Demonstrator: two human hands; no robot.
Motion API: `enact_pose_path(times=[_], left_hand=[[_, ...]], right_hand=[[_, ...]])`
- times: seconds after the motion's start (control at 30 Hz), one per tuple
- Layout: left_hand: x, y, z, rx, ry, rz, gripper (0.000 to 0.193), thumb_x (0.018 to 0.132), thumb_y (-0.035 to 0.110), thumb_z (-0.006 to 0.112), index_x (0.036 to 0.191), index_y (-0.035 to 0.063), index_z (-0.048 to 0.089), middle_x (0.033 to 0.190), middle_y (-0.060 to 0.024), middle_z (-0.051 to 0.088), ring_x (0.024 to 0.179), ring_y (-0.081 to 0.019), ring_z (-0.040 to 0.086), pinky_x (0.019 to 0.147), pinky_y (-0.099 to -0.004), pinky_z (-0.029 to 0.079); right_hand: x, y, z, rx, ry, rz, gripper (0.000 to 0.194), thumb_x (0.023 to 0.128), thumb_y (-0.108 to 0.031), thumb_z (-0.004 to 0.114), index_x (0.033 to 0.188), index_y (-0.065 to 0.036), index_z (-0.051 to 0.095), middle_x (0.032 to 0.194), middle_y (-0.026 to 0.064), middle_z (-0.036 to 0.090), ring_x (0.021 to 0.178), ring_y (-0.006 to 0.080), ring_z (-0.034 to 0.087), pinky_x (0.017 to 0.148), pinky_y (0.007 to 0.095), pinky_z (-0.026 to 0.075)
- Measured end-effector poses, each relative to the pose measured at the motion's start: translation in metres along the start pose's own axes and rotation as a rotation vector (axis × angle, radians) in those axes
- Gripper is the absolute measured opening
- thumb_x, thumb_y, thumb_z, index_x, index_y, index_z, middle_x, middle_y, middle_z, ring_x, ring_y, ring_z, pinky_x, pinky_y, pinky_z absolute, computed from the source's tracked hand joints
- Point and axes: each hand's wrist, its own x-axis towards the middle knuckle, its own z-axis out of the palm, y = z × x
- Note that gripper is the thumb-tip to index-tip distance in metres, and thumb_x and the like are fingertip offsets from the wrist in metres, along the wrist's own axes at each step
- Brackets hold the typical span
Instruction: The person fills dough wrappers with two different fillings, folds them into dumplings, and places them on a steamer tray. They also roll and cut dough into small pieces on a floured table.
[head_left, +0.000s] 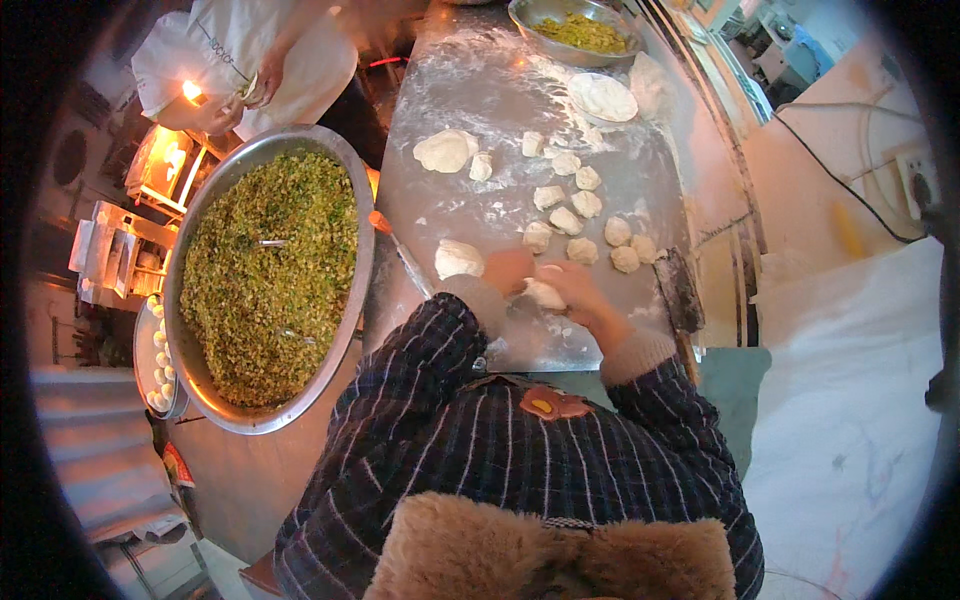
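Near the close edge of the floured metal worktop (465, 202), my left hand (510, 271) and my right hand (577, 291) meet at a piece of dough (544, 294). The right fingers rest on that piece; the left hand is slightly blurred beside it. A larger dough lump (458, 259) lies just left of my left hand. Beyond my hands several small dough pieces (565, 220) are scattered. Farther off are a flattened dough mass (445, 151) and a small piece (481, 166) touching or close to it. An orange-handled tool (401, 251) lies near my left sleeve.
A large metal basin (364, 300) of chopped green filling stands at the left, with a tray of white rounds (161, 360) beyond. A filling bowl (525, 34) and a flour bowl (602, 97) sit at the far end. Another person (262, 82) works at the upper left.
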Motion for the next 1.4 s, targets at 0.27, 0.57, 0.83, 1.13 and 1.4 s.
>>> enact_pose_path(times=[0.27, 0.57, 0.83, 1.13, 1.4], left_hand=[[-0.032, -0.028, -0.008, 0.082, 0.160, 0.146, 0.052, 0.063, 0.039, 0.078, 0.101, 0.0068, 0.064, 0.094, -0.0144, 0.065, 0.090, -0.0344, 0.062, 0.082, -0.0423, 0.050], [-0.035, 0.016, -0.030, -0.444, 0.176, -0.068, 0.062, 0.064, 0.038, 0.079, 0.115, 0.0093, 0.057, 0.102, -0.0166, 0.065, 0.095, -0.0362, 0.063, 0.082, -0.0455, 0.049], [-0.012, 0.007, -0.037, -0.028, -0.236, -0.139, 0.060, 0.066, 0.036, 0.077, 0.115, 0.0092, 0.058, 0.104, -0.0152, 0.067, 0.091, -0.0362, 0.065, 0.079, -0.0450, 0.051], [-0.044, -0.027, -0.023, 0.081, 0.114, -0.044, 0.044, 0.063, 0.039, 0.075, 0.093, 0.0084, 0.068, 0.088, -0.0162, 0.067, 0.088, -0.0338, 0.064, 0.078, -0.0425, 0.051], [-0.059, -0.011, -0.035, -0.616, 0.257, -0.197, 0.052, 0.063, 0.029, 0.079, 0.108, 0.0089, 0.064, 0.099, -0.0159, 0.067, 0.089, -0.0367, 0.064, 0.079, -0.0453, 0.050]], right_hand=[[0.035, -0.015, -0.008, 0.239, 0.041, -0.240, 0.051, 0.092, -0.034, 0.059, 0.135, -0.009, 0.048, 0.099, 0.0064, 0.062, 0.101, 0.0187, 0.059, 0.086, 0.0328, 0.049], [0.078, 0.062, 0.019, -0.159, 0.216, 0.046, 0.046, 0.091, -0.042, 0.049, 0.117, -0.005, 0.057, 0.085, 0.0167, 0.066, 0.075, 0.0280, 0.065, 0.059, 0.0373, 0.051], [0.033, 0.014, 0.008, 0.113, -0.007, 0.174, 0.025, 0.086, -0.025, 0.066, 0.099, -0.005, 0.068, 0.086, 0.0053, 0.065, 0.075, 0.0145, 0.061, 0.062, 0.0304, 0.048], [0.053, -0.012, 0.018, 0.090, -0.073, -0.179, 0.046, 0.090, -0.028, 0.065, 0.127, -0.003, 0.055, 0.110, 0.0080, 0.062, 0.098, 0.0155, 0.057, 0.083, 0.0302, 0.047], [0.076, 0.033, 0.044, -0.236, 0.110, -0.037, 0.045, 0.090, -0.042, 0.051, 0.105, -0.002, 0.065, 0.104, 0.0208, 0.066, 0.091, 0.0339, 0.064, 0.080, 0.0416, 0.048]])
